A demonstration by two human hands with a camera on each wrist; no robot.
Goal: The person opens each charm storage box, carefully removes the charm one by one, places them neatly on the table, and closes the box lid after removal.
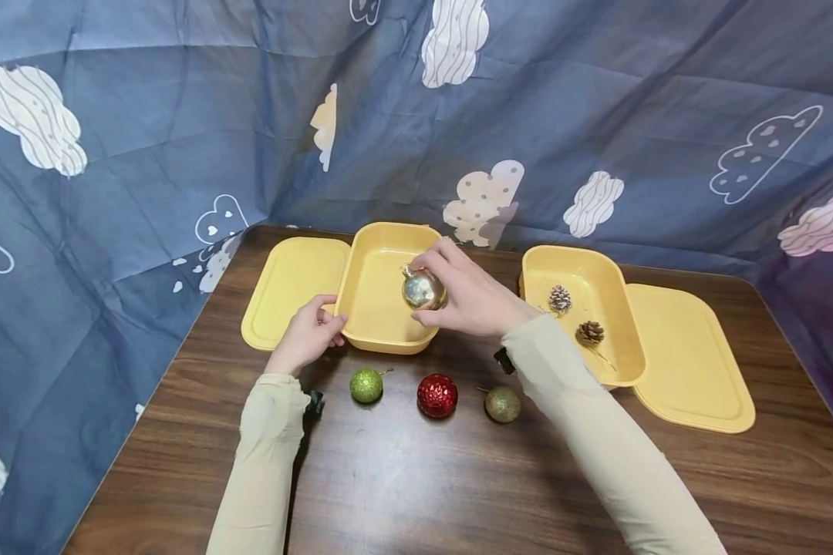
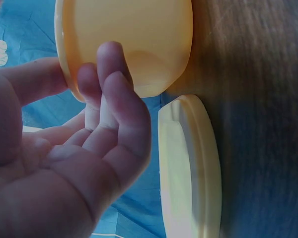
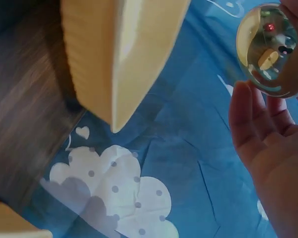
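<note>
My right hand (image 1: 468, 297) holds a shiny gold Christmas ball (image 1: 423, 291) between thumb and fingers, above the left yellow plastic container (image 1: 382, 345). In the right wrist view the mirror-like ball (image 3: 265, 54) is raised beside the container's wall. My left hand (image 1: 304, 337) grips that container's near left edge, thumb at the rim and the other fingers curled against the outside, as the left wrist view shows. On the table in front lie a glittery green ball (image 1: 366, 385), a faceted red ball (image 1: 437, 396) and a glittery gold ball (image 1: 503, 405).
Another yellow container (image 1: 630, 331) at the right holds a frosted pinecone (image 1: 559, 299) and a brown pinecone (image 1: 590, 333). Flat yellow lids lie at the far left (image 1: 298, 281) and far right (image 1: 694, 362). A blue cloud-patterned cloth (image 1: 389, 139) hangs behind the wooden table (image 1: 389, 493).
</note>
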